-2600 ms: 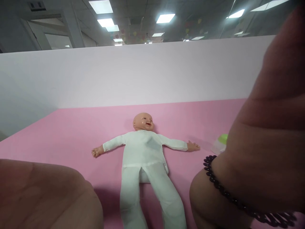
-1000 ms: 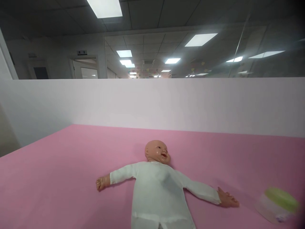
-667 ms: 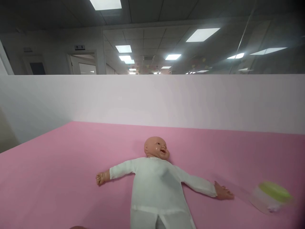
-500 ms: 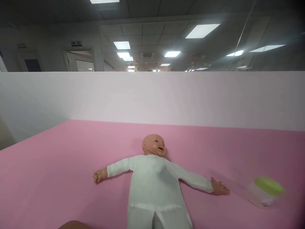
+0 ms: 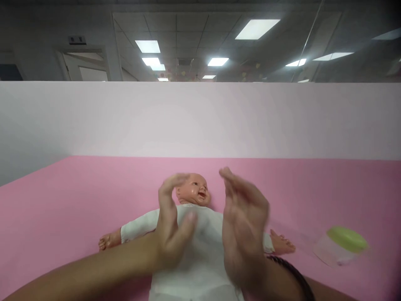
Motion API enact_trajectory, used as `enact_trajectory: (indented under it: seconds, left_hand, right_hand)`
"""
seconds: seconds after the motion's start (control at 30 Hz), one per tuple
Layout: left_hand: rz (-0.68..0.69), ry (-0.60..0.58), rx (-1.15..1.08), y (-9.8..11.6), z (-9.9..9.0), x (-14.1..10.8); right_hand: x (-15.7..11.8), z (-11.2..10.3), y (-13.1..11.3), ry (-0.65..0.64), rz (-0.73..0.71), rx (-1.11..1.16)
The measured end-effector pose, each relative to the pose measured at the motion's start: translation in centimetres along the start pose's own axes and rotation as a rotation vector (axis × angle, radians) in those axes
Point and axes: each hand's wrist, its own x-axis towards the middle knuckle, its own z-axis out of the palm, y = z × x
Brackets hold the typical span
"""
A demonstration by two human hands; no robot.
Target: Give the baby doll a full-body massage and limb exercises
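Pink surface (image 5: 313,188) is backed by a low white wall (image 5: 200,119); ceiling lights (image 5: 257,29) and a doorway (image 5: 83,67) are seen above the wall. A jar (image 5: 340,246) with a green lid (image 5: 347,239) is placed at the right, near the doll's outstretched hand (image 5: 282,243) but apart from it; its clear body is blurred, and its contents can't be made out. The doll (image 5: 205,259), dressed in white, is laid on its back mid-surface, head (image 5: 194,190) toward the wall, face turned to the right of the view, arms spread to both sides. Its lower body is cut off by the bottom edge. The view of its chest is partly blocked by both hands; one of its sleeves is mostly covered by the right hand (image 5: 244,225), the other partly by the left hand (image 5: 173,221).

Both hands are raised in front of the doll, palms roughly facing, a gap left between them. Left fingers are pointed up and bent inward, thumb held away from them; right fingers are pointed up, slightly cupped. Nothing is gripped by either hand. Whether the doll is touched can't be told. A dark bracelet (image 5: 293,269) is worn on the right wrist. Both hands are blurred.
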Motion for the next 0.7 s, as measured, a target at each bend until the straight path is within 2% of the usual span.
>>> enact_trajectory:
  seconds: [0.1,0.23,0.37,0.43,0.5,0.57,0.7]
  left_hand:
    - [-0.095,0.053,0.055,-1.5,-0.8,2.7]
    - [-0.338,0.008,0.080,-5.2,0.1,6.0]
    - [-0.481,-0.048,0.049,-7.6,0.6,6.3]
    - [-0.493,-0.073,0.029,-7.9,0.5,5.9]
    - [-0.466,-0.105,0.021,-8.0,0.4,5.7]
    - [-0.417,-0.131,0.038,-8.2,0.1,5.6]
    - [-0.410,-0.146,0.041,-8.9,-0.4,5.5]
  right_hand:
    - [2.6,0.2,1.9,0.124,0.126,-0.014]
    - [5.2,-0.4,6.7,0.140,0.388,-0.032]
    - [5.5,-0.9,10.2,0.143,0.522,-0.030]
    - [5.3,-0.6,10.5,0.146,0.672,0.004]
    - [5.2,0.0,10.4,0.077,0.811,0.105]
    - [5.2,0.4,10.2,-0.005,0.825,0.212]
    - [4.9,0.3,10.6,-0.025,0.679,0.190]
